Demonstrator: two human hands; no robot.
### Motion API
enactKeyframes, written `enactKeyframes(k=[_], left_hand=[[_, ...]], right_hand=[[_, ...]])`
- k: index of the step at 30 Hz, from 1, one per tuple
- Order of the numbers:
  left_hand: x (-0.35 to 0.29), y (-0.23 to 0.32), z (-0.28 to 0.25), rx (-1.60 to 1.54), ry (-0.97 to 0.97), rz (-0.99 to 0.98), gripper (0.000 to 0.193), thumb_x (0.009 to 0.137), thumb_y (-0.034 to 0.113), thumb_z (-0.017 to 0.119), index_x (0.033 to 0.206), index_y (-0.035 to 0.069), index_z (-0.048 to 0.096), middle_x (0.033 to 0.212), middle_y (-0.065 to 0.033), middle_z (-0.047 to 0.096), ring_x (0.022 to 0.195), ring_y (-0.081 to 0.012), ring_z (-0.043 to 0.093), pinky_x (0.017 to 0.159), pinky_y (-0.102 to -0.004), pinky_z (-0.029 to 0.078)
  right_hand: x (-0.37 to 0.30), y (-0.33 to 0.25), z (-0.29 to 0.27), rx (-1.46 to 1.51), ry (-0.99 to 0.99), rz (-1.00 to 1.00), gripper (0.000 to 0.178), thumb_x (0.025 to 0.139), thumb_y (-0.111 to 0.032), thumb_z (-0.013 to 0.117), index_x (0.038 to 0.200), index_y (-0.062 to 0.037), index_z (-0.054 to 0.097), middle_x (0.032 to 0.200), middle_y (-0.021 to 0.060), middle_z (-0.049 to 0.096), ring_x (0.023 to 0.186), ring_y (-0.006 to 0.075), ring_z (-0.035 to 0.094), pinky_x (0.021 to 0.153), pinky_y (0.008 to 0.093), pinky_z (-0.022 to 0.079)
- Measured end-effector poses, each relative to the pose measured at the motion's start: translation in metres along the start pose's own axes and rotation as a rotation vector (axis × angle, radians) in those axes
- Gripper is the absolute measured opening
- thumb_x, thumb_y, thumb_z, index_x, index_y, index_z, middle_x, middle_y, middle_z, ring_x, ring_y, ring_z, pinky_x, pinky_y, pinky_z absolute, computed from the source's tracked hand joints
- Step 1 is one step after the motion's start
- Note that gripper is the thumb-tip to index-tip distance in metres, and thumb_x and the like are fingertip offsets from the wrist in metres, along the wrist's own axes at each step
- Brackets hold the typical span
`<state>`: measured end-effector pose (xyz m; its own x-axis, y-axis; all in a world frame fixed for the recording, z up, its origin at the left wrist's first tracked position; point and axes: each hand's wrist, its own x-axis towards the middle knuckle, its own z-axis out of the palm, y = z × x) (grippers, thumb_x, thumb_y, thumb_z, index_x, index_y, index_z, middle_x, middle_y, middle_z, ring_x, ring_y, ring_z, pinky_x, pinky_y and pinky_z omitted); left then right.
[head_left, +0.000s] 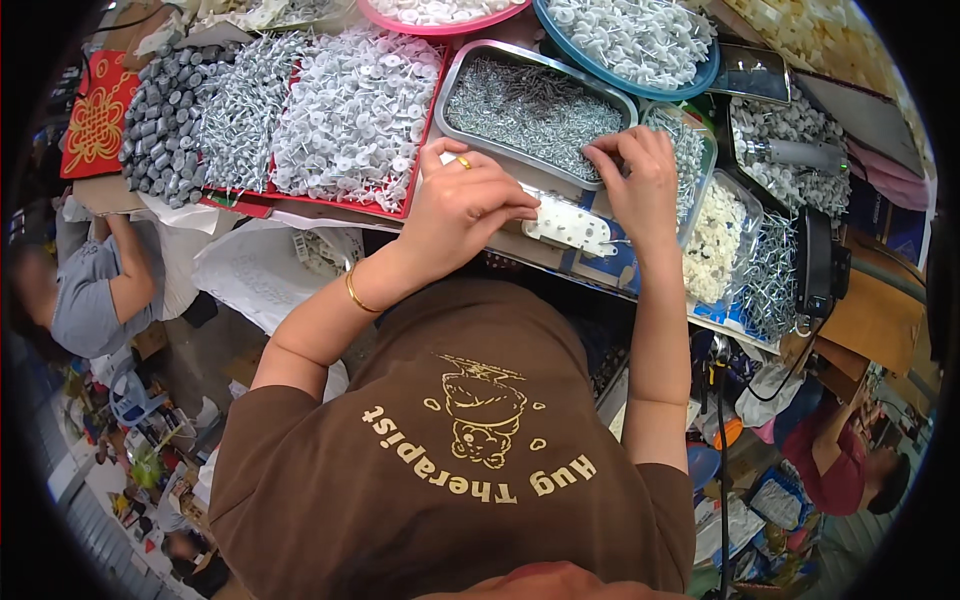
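A white plastic piece (570, 226) with several holes lies at the near edge of the worktable, a small metal end at its right. My left hand (462, 212) is closed in a pinch, its fingertips at the left end of that piece; anything between them is hidden. Over the near right rim of a metal tray (520, 150) hangs my right hand (640, 182). Its thumb and forefinger are pinched together beside the small silver screws (530, 105) filling the tray. Whatever they hold is too small to make out.
Left of the tray, a red tray (428, 130) holds white washer-headed pieces, with silver screws and grey cylinders beside it. Behind stand a blue basin (690, 92) and a pink basin (445, 27). Containers of cream bits (712, 250) and long screws (768, 280) lie right. Other people sit at both sides.
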<state>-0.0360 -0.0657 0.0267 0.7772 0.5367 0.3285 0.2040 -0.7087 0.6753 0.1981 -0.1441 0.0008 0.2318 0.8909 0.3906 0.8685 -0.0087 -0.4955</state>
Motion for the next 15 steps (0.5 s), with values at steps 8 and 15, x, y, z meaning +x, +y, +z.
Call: enactKeyframes(k=[8,15], left_hand=[[-0.014,0.012,0.004,-0.033,-0.009,-0.029,0.009,0.083,0.017,0.079,0.092,0.017,0.078,0.083,0.0057,0.069,0.084,-0.0138,0.062,0.093,-0.0390,0.030],[-0.018,0.009,0.004,0.021,-0.016,0.015,0.015,0.082,0.012,0.080,0.095,0.018,0.079,0.083,0.0062,0.070,0.084,-0.0122,0.061,0.093,-0.0373,0.029]], right_hand=[[-0.003,-0.009,-0.016,0.110,-0.007,0.104,0.009,0.084,-0.008,0.076,0.088,-0.0010,0.071,0.086,0.0070,0.070,0.077,0.0201,0.063,0.071,0.0316,0.048],[-0.010,-0.020,-0.027,0.368,-0.008,0.307,0.007,0.088,-0.004,0.074,0.091,0.0014,0.070,0.088,0.0059,0.074,0.076,0.0107,0.066,0.071,0.0257,0.051]])
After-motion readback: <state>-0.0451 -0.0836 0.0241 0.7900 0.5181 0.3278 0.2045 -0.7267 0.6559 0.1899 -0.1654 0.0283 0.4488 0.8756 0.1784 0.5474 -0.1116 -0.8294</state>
